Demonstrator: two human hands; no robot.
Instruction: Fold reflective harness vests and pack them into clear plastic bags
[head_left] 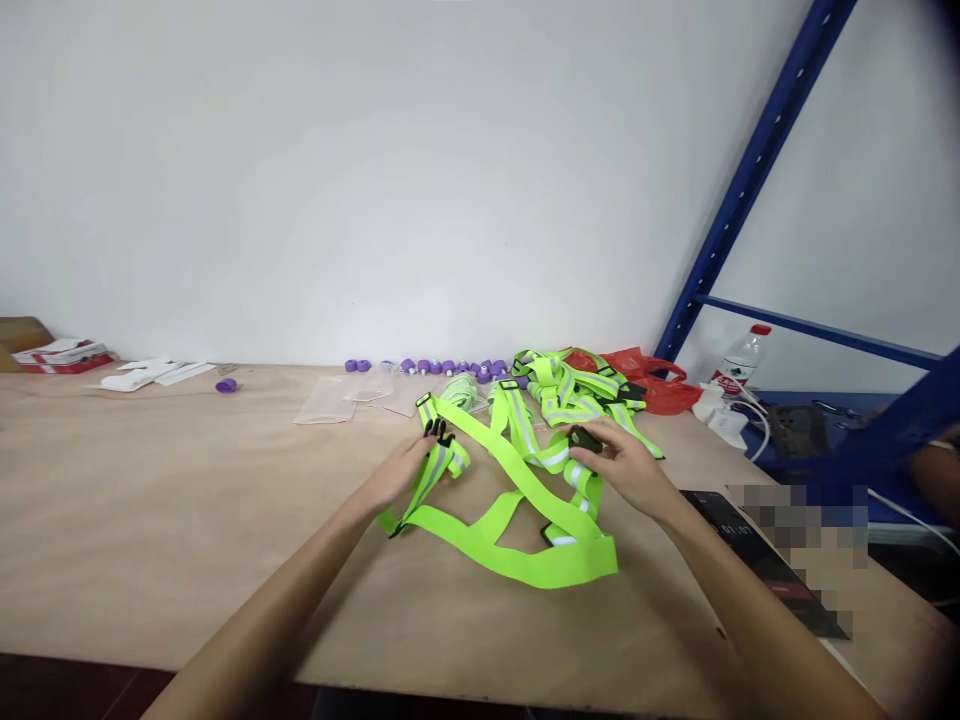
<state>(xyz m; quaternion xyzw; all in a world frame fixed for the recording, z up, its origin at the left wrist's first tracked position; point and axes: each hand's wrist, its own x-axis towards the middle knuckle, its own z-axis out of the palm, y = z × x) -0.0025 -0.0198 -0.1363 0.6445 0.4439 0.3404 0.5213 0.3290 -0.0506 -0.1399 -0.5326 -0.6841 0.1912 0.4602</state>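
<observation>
A neon yellow-green reflective strap harness (517, 555) with silver stripes lies spread in loops on the table in front of me. At its left side, my left hand (401, 470) is closed on a black pronged buckle half (436, 430), where the strap joins it. On the other side, my right hand (626, 462) pinches a black buckle socket (584, 438) between thumb and fingers, with a striped strap hanging below it. The two buckle halves are apart. A strap slider (424, 399) shows just above my left hand. My left fingertips are partly hidden.
Behind the harness lie a pile of similar straps (570, 385), a red plastic bag (656, 383), clear bags (328, 400) and several purple items (450, 367). A phone (757, 560) lies beside my right forearm. A blue rack (739, 190) and a bottle (742, 360) stand at the right.
</observation>
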